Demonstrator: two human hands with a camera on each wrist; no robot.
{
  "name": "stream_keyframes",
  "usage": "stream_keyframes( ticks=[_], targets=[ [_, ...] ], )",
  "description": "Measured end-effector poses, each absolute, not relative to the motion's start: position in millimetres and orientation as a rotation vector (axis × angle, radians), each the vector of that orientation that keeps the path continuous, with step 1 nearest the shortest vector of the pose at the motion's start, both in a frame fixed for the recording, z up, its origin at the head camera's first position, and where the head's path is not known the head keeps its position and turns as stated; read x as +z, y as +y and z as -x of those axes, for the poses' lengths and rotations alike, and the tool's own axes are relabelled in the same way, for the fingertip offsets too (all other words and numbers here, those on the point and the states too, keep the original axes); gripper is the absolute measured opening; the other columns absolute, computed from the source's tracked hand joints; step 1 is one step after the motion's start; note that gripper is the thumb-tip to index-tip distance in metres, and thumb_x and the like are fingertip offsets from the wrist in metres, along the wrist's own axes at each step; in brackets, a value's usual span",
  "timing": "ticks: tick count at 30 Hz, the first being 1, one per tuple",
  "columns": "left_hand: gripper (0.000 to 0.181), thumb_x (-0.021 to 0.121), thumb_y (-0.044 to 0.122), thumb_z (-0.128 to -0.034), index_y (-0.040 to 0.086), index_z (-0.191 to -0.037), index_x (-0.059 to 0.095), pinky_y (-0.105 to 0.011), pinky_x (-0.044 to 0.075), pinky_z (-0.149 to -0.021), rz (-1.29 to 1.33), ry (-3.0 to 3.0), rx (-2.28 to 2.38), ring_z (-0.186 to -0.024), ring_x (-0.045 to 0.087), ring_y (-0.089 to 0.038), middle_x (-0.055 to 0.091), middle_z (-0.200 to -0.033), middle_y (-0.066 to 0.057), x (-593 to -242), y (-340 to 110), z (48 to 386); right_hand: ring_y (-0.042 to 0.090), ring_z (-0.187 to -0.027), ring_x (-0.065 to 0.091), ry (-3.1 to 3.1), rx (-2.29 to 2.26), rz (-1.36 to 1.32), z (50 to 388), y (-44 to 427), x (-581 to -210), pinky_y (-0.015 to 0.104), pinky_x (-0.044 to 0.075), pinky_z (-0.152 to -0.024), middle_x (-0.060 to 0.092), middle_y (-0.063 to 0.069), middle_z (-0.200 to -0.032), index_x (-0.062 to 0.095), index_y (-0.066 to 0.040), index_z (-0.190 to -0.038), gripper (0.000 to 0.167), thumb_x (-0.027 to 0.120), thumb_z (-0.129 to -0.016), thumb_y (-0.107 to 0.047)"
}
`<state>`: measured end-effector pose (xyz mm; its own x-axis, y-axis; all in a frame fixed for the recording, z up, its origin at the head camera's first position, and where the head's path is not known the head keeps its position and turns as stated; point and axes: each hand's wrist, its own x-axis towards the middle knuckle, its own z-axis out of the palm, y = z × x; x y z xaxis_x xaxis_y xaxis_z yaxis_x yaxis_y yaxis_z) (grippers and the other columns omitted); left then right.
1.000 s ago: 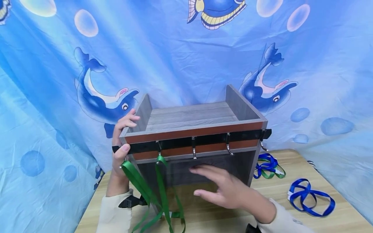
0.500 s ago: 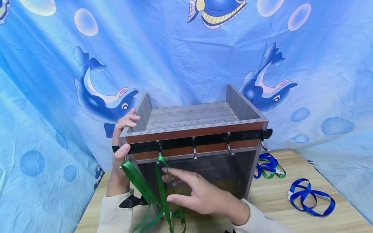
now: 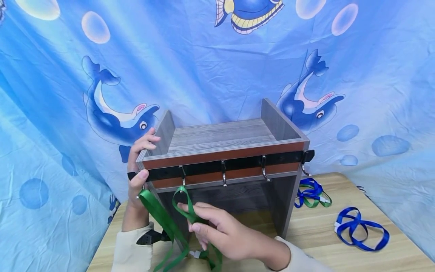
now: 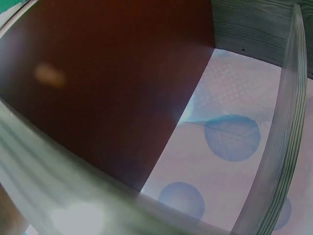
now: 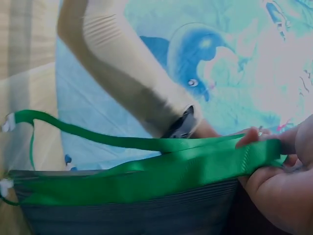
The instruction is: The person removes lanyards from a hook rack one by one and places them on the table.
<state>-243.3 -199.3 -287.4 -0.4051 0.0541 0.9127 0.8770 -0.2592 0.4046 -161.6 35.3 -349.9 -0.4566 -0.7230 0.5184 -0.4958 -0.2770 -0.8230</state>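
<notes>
Sensibly, the right hand [image 3: 225, 230] pinched the green lanyard [image 3: 191, 216], likely light, limp and slippery, just below its loop, while the left hand [image 3: 132, 160] gripped the wood-grained rack [image 3: 221, 134].

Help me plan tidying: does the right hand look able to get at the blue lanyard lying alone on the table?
Probably yes: nothing covers the blue lanyard on the table, though the right hand would first have to release the green lanyard it pinches.
</notes>
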Motion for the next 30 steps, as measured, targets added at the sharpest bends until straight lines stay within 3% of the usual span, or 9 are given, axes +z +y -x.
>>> stream_keyframes(
  ticks=[2,3,6,11,14,21,30],
  targets=[
    [0.039,0.047,0.016,-0.0875,0.010,-0.121,0.066,-0.047,0.015,-0.128,1.169,-1.379,-1.724,-0.157,0.028,-0.032,0.063,-0.142,-0.009,-288,-200,243,0.009,-0.065,0.051,1.714,-1.884,1.550,161,36,-347,0.025,0.056,-0.064,0.053,0.028,-0.114,0.054,0.008,-0.145,0.038,0.038,-0.112,-0.002],
    [0.039,0.047,0.016,-0.0874,0.009,-0.121,0.066,-0.047,0.015,-0.128,1.165,-1.383,-1.714,-0.157,0.029,-0.032,0.063,-0.142,-0.009,-288,-201,243,0.011,-0.064,0.049,1.694,-1.912,1.569,160,37,-345,0.024,0.055,-0.062,0.050,0.027,-0.106,0.055,0.009,-0.144,0.038,0.037,-0.112,0.000],
    [0.039,0.048,0.016,-0.0873,0.009,-0.121,0.065,-0.046,0.016,-0.128,1.163,-1.386,-1.700,-0.156,0.030,-0.032,0.064,-0.142,-0.009,-289,-203,242,0.020,-0.062,0.043,1.629,-1.977,1.578,157,42,-341,0.025,0.053,-0.060,0.048,0.029,-0.104,0.044,0.007,-0.155,0.046,0.033,-0.111,0.003],
    [0.039,0.048,0.015,-0.0870,0.008,-0.121,0.065,-0.046,0.016,-0.127,1.166,-1.379,-1.704,-0.156,0.030,-0.032,0.063,-0.141,-0.009,-289,-203,242,0.028,-0.059,0.040,1.600,-2.033,1.607,154,55,-335,0.024,0.051,-0.057,0.048,0.025,-0.098,0.051,0.008,-0.149,0.047,0.027,-0.109,0.009],
    [0.039,0.048,0.015,-0.0871,0.008,-0.121,0.065,-0.046,0.016,-0.127,1.167,-1.379,-1.704,-0.156,0.029,-0.032,0.063,-0.141,-0.009,-289,-203,242,0.027,-0.057,0.040,1.580,-2.075,1.659,154,63,-334,0.024,0.050,-0.054,0.047,0.022,-0.096,0.055,0.009,-0.144,0.048,0.026,-0.107,0.014],
    [0.039,0.047,0.016,-0.0867,0.009,-0.121,0.066,-0.047,0.016,-0.128,1.157,-1.376,-1.712,-0.156,0.029,-0.033,0.063,-0.141,-0.009,-288,-199,243,0.020,-0.051,0.043,1.550,-2.140,1.713,156,86,-339,0.026,0.046,-0.047,0.053,0.027,-0.110,0.063,0.006,-0.129,0.047,0.025,-0.103,0.020],
    [0.039,0.048,0.017,-0.0864,0.010,-0.120,0.066,-0.047,0.016,-0.127,1.150,-1.372,-1.727,-0.156,0.029,-0.034,0.064,-0.141,-0.010,-287,-197,243,0.018,-0.056,0.047,1.767,-2.134,1.748,165,122,-336,0.027,0.047,-0.047,0.060,0.010,-0.120,0.066,0.003,-0.120,0.049,0.028,-0.099,0.025]
  ],
)
